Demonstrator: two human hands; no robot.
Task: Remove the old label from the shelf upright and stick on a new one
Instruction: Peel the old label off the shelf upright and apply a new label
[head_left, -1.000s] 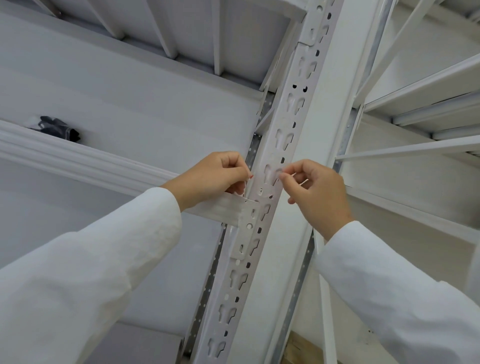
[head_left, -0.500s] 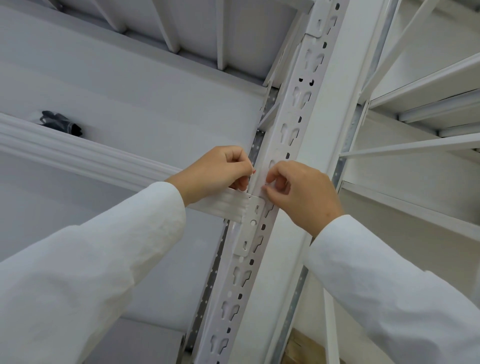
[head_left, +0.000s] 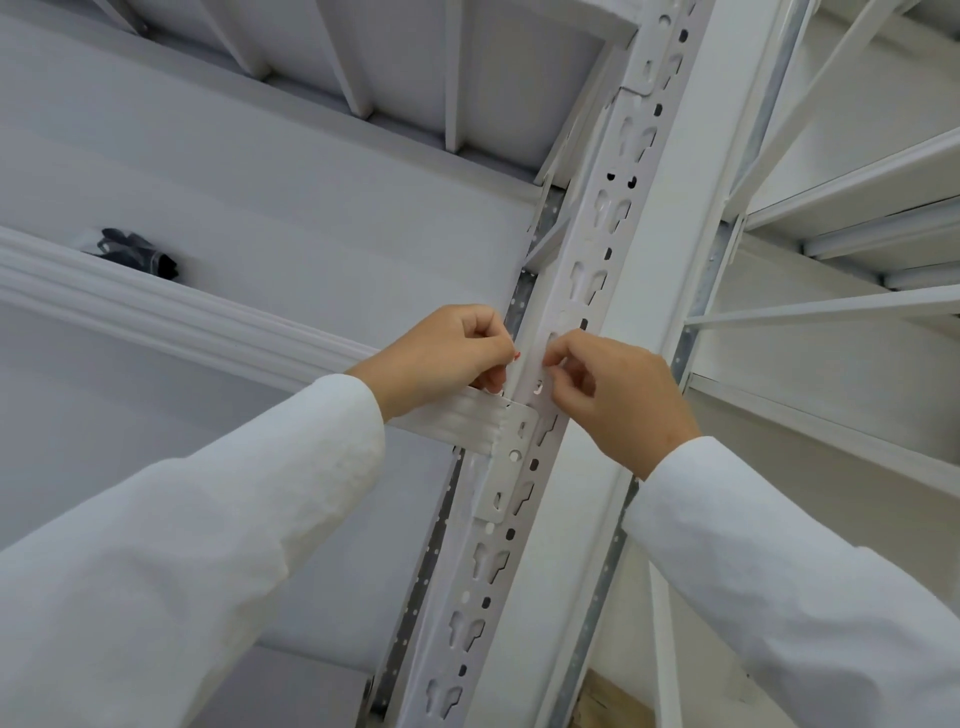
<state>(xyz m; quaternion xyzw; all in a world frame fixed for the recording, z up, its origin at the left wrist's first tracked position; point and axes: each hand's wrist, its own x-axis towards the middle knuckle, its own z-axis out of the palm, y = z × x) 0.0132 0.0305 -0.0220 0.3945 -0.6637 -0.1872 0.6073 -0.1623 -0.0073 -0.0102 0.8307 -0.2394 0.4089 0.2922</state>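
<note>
At the upper left of the frame a dark bundle (head_left: 139, 253) lies on the shelf above the ribbed white beam (head_left: 182, 317). At centre the left hand (head_left: 441, 353) is curled at the left edge of the slotted white shelf upright (head_left: 587, 291), pinching something too small to make out, much as half a second ago. The right hand (head_left: 618, 395) has since slid slightly lower, its fingertips (head_left: 553, 358) pinched against the upright's face where the label would be; no label or writing can be read.
</note>
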